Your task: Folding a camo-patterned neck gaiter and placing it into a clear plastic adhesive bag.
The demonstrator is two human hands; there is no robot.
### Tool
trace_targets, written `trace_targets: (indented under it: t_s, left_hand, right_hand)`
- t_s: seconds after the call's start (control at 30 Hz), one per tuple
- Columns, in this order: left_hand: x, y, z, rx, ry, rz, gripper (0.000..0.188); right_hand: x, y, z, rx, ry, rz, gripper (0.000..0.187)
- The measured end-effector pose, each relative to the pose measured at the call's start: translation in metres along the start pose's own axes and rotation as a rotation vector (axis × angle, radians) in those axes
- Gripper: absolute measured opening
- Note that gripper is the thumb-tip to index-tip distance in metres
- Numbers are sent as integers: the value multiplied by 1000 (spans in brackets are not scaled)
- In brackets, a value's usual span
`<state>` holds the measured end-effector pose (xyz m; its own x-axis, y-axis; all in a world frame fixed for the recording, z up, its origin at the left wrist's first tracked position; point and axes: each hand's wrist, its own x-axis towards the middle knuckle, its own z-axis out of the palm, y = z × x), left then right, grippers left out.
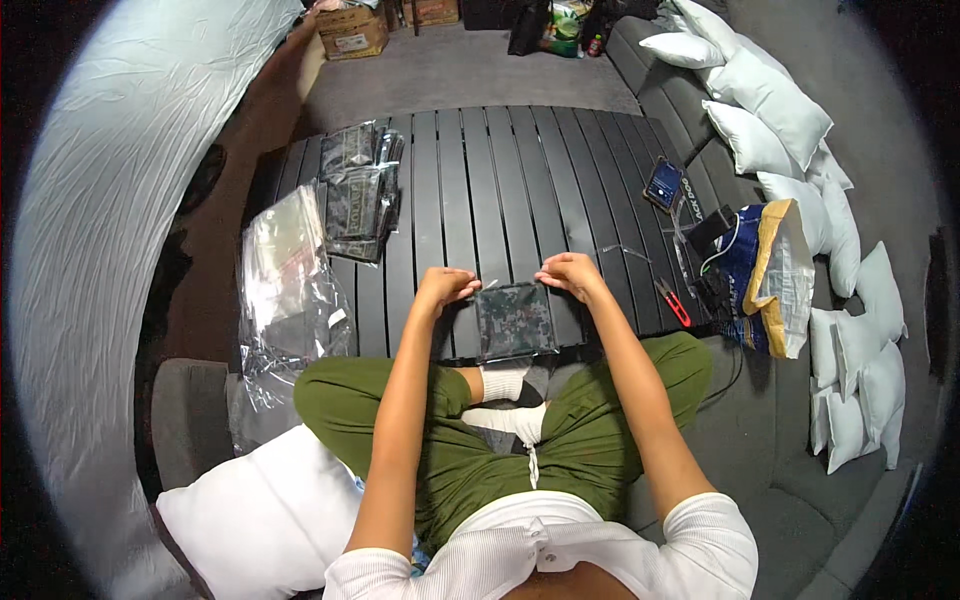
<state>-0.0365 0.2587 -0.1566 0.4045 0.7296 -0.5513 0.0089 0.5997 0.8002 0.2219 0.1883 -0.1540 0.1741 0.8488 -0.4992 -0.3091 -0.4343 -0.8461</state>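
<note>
A dark camouflage-patterned folded cloth item [516, 318] in a clear plastic bag [520, 354] lies at the near edge of the black slatted table [440, 130]. At its upper left corner, my left hand [447, 289] is closed in a pinch on the bag. My right hand [572, 275] pinches the upper right corner in the same way. Left of my hands lies a pile of similar dark items in clear wrapping [352, 205]. Nearer to me, a spread of clear plastic bags [285, 265] reaches over the table's left edge.
Red-handled thread snips [673, 303] and a phone [664, 185] lie on the table's right side. Beside them stands a blue, yellow and white sack [775, 275]. White pillows [770, 110] line the grey sofa [650, 90]. Another white pillow [270, 510] rests at my left.
</note>
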Motion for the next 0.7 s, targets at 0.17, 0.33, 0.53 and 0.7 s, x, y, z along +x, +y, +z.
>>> trace_targets:
  t_s: [0.17, 0.33, 0.53, 0.7]
  left_hand:
    - [0, -5, 0, -30, -19, 1, 19]
    - [-4, -9, -4, -64, -51, 82, 23]
    - [-12, -5, -1, -33, -62, 113, 23]
    - [-12, -6, -6, -15, -59, 138, 23]
  right_hand:
    - [-1, 5, -3, -5, -32, 4, 13]
    - [-9, 3, -3, -34, -69, -23, 15]
    - [-14, 5, -13, -46, -102, -92, 16]
    - [-16, 5, -5, -57, -126, -136, 17]
